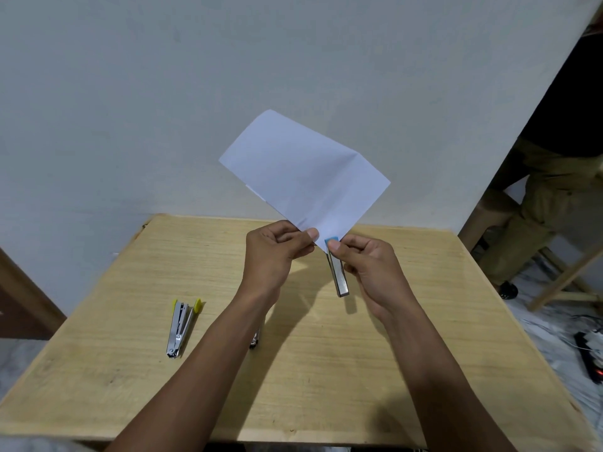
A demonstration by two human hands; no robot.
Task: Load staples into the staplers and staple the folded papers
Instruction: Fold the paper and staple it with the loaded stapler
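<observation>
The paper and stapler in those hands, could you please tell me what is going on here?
A person holds a folded paper up over the table. The left hand pinches its lower corner, while the right hand grips a blue stapler set on that same corner. A yellow stapler lies opened on the table to the left, untouched.

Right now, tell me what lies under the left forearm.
A small metal end of what looks like another stapler shows on the table below the left forearm. The arm covers the rest.
</observation>
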